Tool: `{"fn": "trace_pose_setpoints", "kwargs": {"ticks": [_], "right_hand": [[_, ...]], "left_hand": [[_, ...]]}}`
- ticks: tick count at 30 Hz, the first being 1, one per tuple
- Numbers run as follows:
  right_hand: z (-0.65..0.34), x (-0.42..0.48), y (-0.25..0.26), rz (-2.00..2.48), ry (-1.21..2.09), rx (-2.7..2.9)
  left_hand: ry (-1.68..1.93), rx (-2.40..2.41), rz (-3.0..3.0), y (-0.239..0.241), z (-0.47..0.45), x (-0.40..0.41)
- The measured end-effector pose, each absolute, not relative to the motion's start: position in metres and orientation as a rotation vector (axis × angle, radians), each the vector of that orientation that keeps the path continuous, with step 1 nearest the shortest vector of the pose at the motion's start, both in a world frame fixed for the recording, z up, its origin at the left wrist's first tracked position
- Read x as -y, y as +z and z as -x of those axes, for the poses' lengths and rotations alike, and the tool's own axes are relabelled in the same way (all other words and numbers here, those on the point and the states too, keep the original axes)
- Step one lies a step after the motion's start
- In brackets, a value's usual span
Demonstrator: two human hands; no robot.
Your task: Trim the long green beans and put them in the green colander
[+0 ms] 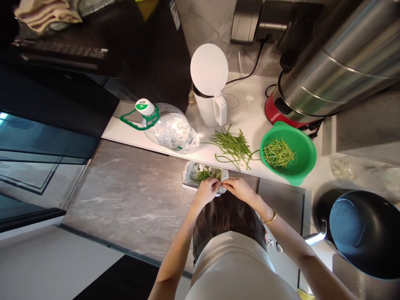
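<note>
My left hand [208, 191] and my right hand [240, 190] meet over a lined waste bin [186, 175], with fingertips pinched together. Whatever they pinch is too small to make out. Green and whitish scraps [202, 173] lie inside the bin. On the counter just beyond is a loose pile of long thin green stems [233, 143], perhaps garlic scapes. To its right stands a green colander [304, 152] holding short cut pieces of stem [278, 153].
Left of the stems a large clear water bottle [171, 127] lies tilted with its green handle. Behind stands a white kettle [208, 106], lid raised. A steel appliance with a red base [275, 109] and a black wok [371, 233] are on the right.
</note>
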State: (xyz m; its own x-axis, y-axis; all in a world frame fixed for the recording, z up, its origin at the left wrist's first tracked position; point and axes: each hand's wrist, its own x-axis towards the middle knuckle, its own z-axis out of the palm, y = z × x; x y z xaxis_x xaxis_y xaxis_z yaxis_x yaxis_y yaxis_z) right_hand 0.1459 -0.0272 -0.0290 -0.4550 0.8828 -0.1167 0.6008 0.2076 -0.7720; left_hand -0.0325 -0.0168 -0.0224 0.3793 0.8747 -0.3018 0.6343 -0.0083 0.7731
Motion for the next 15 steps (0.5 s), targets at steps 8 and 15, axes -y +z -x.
{"fn": "trace_pose_setpoints", "kwargs": {"ticks": [8,15], "right_hand": [[-0.139,0.035,-0.026,1.302,1.102,1.832],[-0.123,0.048,-0.036,1.479,1.141,1.364]], "left_hand": [[0.538,-1.062,-0.972,-0.024,0.039,0.015],[0.62,-1.038,-0.701,-0.022,0.025,0.018]]}}
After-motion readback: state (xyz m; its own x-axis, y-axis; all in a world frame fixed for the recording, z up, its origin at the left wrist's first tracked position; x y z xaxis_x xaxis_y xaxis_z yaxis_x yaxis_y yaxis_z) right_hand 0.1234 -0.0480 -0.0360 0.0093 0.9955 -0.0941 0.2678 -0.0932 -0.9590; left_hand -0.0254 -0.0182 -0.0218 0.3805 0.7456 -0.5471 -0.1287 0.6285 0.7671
